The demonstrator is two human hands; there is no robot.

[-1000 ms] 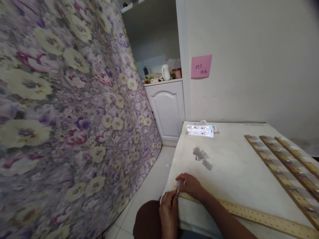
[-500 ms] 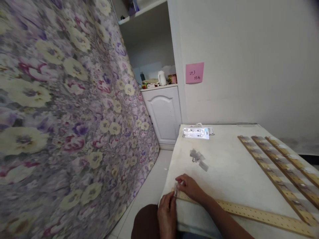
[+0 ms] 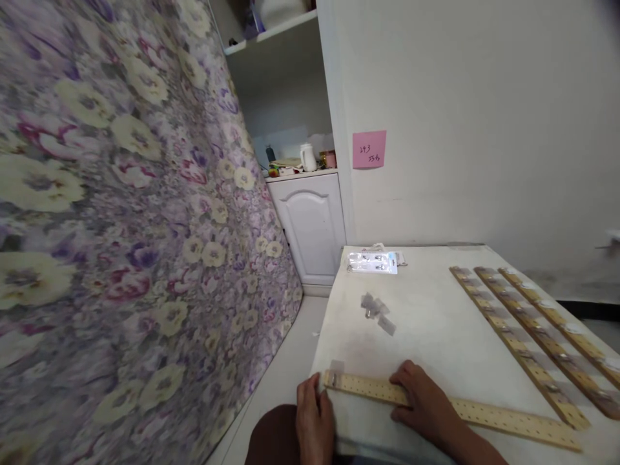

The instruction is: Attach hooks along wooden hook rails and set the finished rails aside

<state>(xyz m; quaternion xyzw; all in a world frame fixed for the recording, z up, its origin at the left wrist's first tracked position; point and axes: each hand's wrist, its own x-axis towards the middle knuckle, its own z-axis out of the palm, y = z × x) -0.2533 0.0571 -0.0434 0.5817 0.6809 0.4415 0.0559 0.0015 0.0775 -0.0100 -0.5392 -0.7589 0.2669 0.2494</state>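
The perforated wooden strip (image 3: 467, 411) lies along the near side of the tabletop (image 3: 426, 329), with the right hand (image 3: 423, 397) straddling it, thumb and fingers parted, though I can't tell whether they grip. The left hand (image 3: 314, 416), fingers bunched around something or nothing, I can't tell, sits just beside the strip's end at the left edge, with bare surface reaching to the grey packets (image 3: 378, 313). Its long axis slants rightward and nearer, ending close to the three boards (image 3: 526, 332).

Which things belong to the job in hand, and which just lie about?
Belongs, apparently: perforated strip under the right hand; clear piece at its end; probably the loose pieces and three fitted strips.
Background: white jug; pink note; package, uncertain.
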